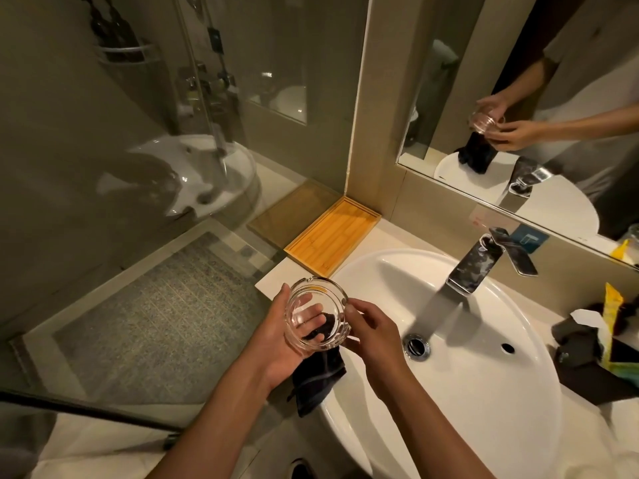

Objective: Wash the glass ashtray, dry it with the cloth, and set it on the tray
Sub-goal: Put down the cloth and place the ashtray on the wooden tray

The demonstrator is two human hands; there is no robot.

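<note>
The white basin (pixel 484 357) takes most of the right side, and it sits in a pale desk (pixel 276 285). The tap (pixel 477 267) leans over the basin, and no water seems to run from it. At the far left corner of the desk lies the wooden tray (pixel 332 236), with nothing on it.

Both hands are just left of the basin, over the front edge of the desk. The left hand (pixel 276 337) is curled under and around the glass ashtray (pixel 316 316) and carries it tilted toward the camera. Its fingers show through the glass, together with a part of the dark cloth (pixel 320 375) that is pressed against the underside. The rest of the cloth hangs down below the hands. The right hand (pixel 373 333) is bent, with its fingertips closed on the right rim of the ashtray.

I judge this is the drying step. The ashtray is near the tray but not yet on it.

The risk is mostly a slip. Wet glass held only at the rim can turn out of the fingers and fall on the hard basin or the floor, where it could chip. The loose hanging cloth may also catch on the edge of the desk during the move to the tray.
</note>
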